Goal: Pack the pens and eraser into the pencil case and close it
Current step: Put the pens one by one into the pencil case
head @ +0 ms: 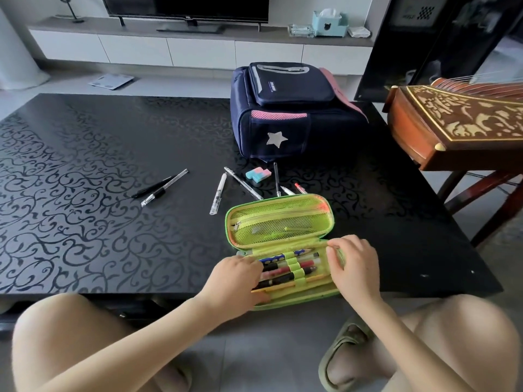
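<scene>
A green pencil case [283, 222] lies open at the table's near edge, its mesh lid tipped back. Several pens [288, 268] sit under elastic loops in its lower half. My left hand [237, 277] rests on the left ends of those pens, fingers curled over them. My right hand [353, 267] holds the case's right end, fingertips on its rim. Beyond the case lie a pink and blue eraser [258, 175], a white pen [218, 193], a clear pen [243, 183], a dark pen [276, 179] and a red-tipped pen [300, 188]. Two black pens [161, 188] lie further left.
A navy backpack [288, 111] with a silver star stands behind the eraser. A carved wooden zither [458, 123] on a stand overhangs the table's [85, 193] right side. My knees and a green slipper [339, 360] are below the table edge.
</scene>
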Demonstrator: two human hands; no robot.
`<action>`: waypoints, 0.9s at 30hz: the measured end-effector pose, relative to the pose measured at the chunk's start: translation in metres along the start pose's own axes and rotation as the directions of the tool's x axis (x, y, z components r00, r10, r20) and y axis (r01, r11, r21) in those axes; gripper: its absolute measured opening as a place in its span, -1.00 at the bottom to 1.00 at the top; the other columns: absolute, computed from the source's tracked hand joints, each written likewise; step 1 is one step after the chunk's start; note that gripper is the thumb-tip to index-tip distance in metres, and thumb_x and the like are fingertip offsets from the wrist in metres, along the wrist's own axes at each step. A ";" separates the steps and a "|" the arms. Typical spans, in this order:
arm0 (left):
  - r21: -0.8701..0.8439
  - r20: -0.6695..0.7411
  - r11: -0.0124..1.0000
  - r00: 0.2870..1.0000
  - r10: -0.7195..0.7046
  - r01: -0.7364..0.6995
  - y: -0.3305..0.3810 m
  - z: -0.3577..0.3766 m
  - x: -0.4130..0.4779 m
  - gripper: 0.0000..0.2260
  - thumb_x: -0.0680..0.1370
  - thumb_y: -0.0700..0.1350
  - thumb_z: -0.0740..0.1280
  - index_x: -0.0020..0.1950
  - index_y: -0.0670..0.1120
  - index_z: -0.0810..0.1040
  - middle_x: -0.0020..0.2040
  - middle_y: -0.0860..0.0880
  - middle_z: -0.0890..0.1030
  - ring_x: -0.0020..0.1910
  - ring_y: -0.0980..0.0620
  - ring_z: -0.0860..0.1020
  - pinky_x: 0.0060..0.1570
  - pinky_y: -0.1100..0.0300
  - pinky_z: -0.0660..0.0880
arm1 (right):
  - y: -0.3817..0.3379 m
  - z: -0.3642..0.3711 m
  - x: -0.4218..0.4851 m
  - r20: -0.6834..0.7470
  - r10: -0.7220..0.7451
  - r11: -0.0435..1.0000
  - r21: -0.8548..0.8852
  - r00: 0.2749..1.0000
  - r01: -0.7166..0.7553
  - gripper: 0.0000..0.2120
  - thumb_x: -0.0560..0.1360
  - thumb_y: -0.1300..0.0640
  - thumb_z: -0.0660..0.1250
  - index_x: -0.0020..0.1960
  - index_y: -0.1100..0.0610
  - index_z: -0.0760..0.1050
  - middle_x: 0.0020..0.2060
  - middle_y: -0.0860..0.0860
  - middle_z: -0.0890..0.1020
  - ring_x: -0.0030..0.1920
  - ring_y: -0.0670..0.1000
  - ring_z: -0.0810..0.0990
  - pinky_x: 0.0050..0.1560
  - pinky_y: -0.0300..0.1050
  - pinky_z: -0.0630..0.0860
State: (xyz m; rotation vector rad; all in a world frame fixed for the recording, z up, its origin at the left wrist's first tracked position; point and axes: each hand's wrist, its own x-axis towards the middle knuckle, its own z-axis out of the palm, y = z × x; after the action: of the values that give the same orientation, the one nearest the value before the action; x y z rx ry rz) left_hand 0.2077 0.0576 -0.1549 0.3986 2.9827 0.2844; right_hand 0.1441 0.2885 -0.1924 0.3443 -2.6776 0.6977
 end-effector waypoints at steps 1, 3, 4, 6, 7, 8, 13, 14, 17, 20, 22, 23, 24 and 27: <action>-0.030 0.031 0.999 0.999 -0.021 0.022 -0.005 -0.001 0.000 -0.69 0.43 0.19 0.34 -0.14 -0.05 0.43 -0.14 0.07 0.48 -0.06 -0.02 0.47 -0.16 0.18 0.30 | 0.000 0.002 0.000 -0.018 0.043 0.998 0.036 0.999 -0.042 -0.71 0.46 0.01 0.16 -0.10 0.15 0.59 -0.20 0.00 0.59 -0.21 0.03 0.49 -0.20 -0.09 0.42; -0.062 0.062 0.997 0.997 -0.049 0.052 -0.012 -0.001 -0.002 -0.64 0.39 0.23 0.36 -0.21 -0.02 0.35 -0.19 0.11 0.42 -0.14 0.03 0.40 -0.24 0.21 0.23 | -0.004 0.007 -0.001 -0.013 0.145 0.980 0.137 0.989 -0.142 -0.63 0.46 -0.04 0.10 -0.08 0.17 0.59 -0.18 0.02 0.58 -0.14 0.02 0.45 -0.16 -0.11 0.40; -0.057 0.059 0.997 0.997 -0.056 0.059 -0.017 -0.001 -0.003 -0.63 0.39 0.24 0.36 -0.22 -0.02 0.33 -0.19 0.12 0.41 -0.15 0.04 0.38 -0.27 0.21 0.21 | -0.009 0.011 0.000 -0.005 0.177 0.969 0.177 0.984 -0.174 -0.61 0.46 -0.04 0.08 -0.08 0.17 0.59 -0.18 0.03 0.57 -0.12 0.02 0.44 -0.14 -0.11 0.40; -0.044 0.042 0.996 0.996 -0.073 0.075 -0.027 -0.001 -0.005 -0.61 0.39 0.25 0.35 -0.22 -0.04 0.33 -0.19 0.11 0.41 -0.11 0.02 0.42 -0.25 0.22 0.24 | -0.019 0.018 0.002 0.000 0.183 0.961 0.212 0.983 -0.179 -0.62 0.47 -0.02 0.08 -0.08 0.19 0.58 -0.18 0.03 0.57 -0.11 0.03 0.43 -0.13 -0.09 0.41; -0.043 0.029 0.995 0.996 -0.084 0.086 -0.034 -0.002 -0.005 -0.60 0.39 0.26 0.35 -0.22 -0.04 0.33 -0.18 0.10 0.41 -0.08 0.01 0.45 -0.20 0.21 0.28 | -0.025 0.022 0.004 0.001 0.174 0.962 0.212 0.985 -0.170 -0.66 0.48 0.02 0.11 -0.08 0.20 0.58 -0.18 0.04 0.57 -0.11 0.04 0.44 -0.12 -0.07 0.42; -0.040 0.016 0.995 0.996 -0.090 0.091 -0.042 -0.004 -0.005 -0.59 0.38 0.28 0.34 -0.22 -0.04 0.34 -0.19 0.10 0.42 -0.08 0.01 0.46 -0.16 0.20 0.31 | -0.031 0.027 0.007 0.002 0.164 0.966 0.204 0.987 -0.161 -0.73 0.48 0.09 0.15 -0.09 0.20 0.58 -0.18 0.05 0.58 -0.12 0.06 0.45 -0.11 -0.03 0.44; -0.148 -0.020 0.972 0.982 -0.189 0.184 -0.089 -0.015 -0.016 -0.53 0.30 0.40 0.27 -0.28 -0.02 0.40 -0.26 0.11 0.47 -0.25 0.09 0.41 -0.32 0.38 0.26 | -0.064 0.046 0.017 0.024 0.152 0.988 -0.024 0.988 -0.152 -0.93 0.38 0.27 0.39 -0.15 0.16 0.58 -0.24 0.06 0.60 -0.20 0.16 0.51 -0.19 0.02 0.42; -0.192 -0.069 0.958 0.970 -0.232 0.215 -0.099 -0.019 -0.018 -0.54 0.31 0.40 0.23 -0.31 -0.01 0.41 -0.28 0.09 0.48 -0.29 0.08 0.42 -0.36 0.36 0.26 | -0.069 0.046 0.020 0.023 0.154 0.985 -0.084 0.988 -0.152 -0.92 0.35 0.26 0.41 -0.16 0.14 0.58 -0.25 0.05 0.60 -0.23 0.15 0.52 -0.18 0.00 0.39; -0.253 -0.284 0.906 0.869 -0.405 0.339 -0.147 -0.024 -0.015 -0.70 0.46 0.15 0.32 -0.30 -0.06 0.46 -0.28 -0.02 0.50 -0.27 -0.04 0.47 -0.32 0.16 0.33 | -0.082 0.042 0.033 0.015 0.109 0.989 -0.104 0.994 -0.107 -0.89 0.33 0.25 0.43 -0.15 0.13 0.59 -0.26 0.03 0.60 -0.26 0.12 0.54 -0.17 -0.01 0.36; -0.189 -0.443 0.853 0.733 -0.517 0.487 -0.198 -0.026 0.003 -0.82 0.50 -0.07 0.35 -0.11 -0.20 0.57 -0.11 -0.20 0.55 -0.12 -0.23 0.49 -0.11 0.01 0.42 | -0.095 0.042 0.050 0.082 -0.004 1.000 0.023 0.997 0.002 -0.91 0.41 0.24 0.39 -0.09 0.15 0.58 -0.20 0.02 0.62 -0.15 0.08 0.57 -0.10 0.01 0.46; -0.096 -0.420 0.809 0.714 -0.561 0.579 -0.224 -0.027 0.020 -0.77 0.51 -0.09 0.34 0.04 -0.23 0.54 0.03 -0.26 0.53 0.01 -0.29 0.46 0.02 -0.08 0.39 | -0.109 0.045 0.062 0.122 -0.077 0.994 0.091 0.990 0.066 -0.91 0.46 0.22 0.35 -0.04 0.17 0.57 -0.15 0.02 0.62 -0.08 0.06 0.56 -0.01 -0.01 0.50; -0.048 -0.376 0.793 0.725 -0.578 0.607 -0.234 -0.027 0.029 -0.73 0.51 -0.08 0.32 0.11 -0.23 0.50 0.09 -0.26 0.52 0.07 -0.29 0.44 0.06 -0.10 0.38 | -0.118 0.047 0.069 0.140 -0.118 0.989 0.108 0.983 0.103 -0.89 0.48 0.22 0.33 -0.01 0.18 0.57 -0.12 0.02 0.62 -0.05 0.05 0.55 0.04 -0.03 0.50; -0.001 -0.328 0.784 0.740 -0.587 0.621 -0.242 -0.026 0.037 -0.70 0.53 -0.06 0.30 0.17 -0.22 0.46 0.13 -0.26 0.50 0.11 -0.29 0.43 0.07 -0.09 0.37 | -0.127 0.050 0.077 0.159 -0.163 0.982 0.117 0.974 0.145 -0.86 0.49 0.22 0.31 0.03 0.19 0.57 -0.08 0.03 0.62 -0.01 0.05 0.54 0.08 -0.05 0.48; 0.115 -0.247 0.785 0.783 -0.571 0.609 -0.249 -0.025 0.056 -0.76 0.56 -0.13 0.21 0.17 -0.23 0.43 0.12 -0.23 0.46 0.09 -0.25 0.41 0.03 -0.06 0.41 | -0.153 0.062 0.109 0.240 -0.310 0.950 0.117 0.920 0.290 -0.79 0.54 0.26 0.24 0.14 0.20 0.53 0.02 0.06 0.59 0.07 0.07 0.51 0.11 -0.10 0.42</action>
State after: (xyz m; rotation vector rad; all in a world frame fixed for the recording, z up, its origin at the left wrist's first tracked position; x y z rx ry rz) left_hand 0.0887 -0.1679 -0.1858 -0.6056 3.1345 -0.0330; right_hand 0.0769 0.1113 -0.1358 0.9029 -2.7455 0.7054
